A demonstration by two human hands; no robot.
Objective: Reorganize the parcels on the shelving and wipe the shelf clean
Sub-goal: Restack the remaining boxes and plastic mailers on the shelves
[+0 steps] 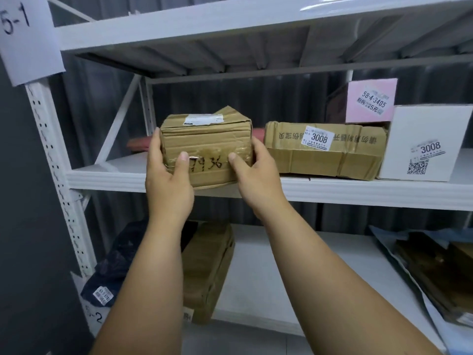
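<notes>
A brown taped cardboard parcel [207,142] with dark handwriting on its front sits at the front edge of the white middle shelf [107,179]. My left hand [167,172] grips its left side, thumb on the front face. My right hand [253,172] grips its right side, thumb also on the front. To the right lies a flat brown parcel [325,149] with a "3008" sticker, then a white box [427,142] also marked "3008". A pink box [371,101] stands behind them. A red flat parcel [138,144] lies behind the held one.
The lower shelf [281,278] holds a dark bag parcel [112,267], a brown carton [207,270] and a stack of parcels at right [435,267]. A white perforated upright [51,149] stands at left, with a paper label "5-1" [28,34]. Another shelf [230,24] runs above.
</notes>
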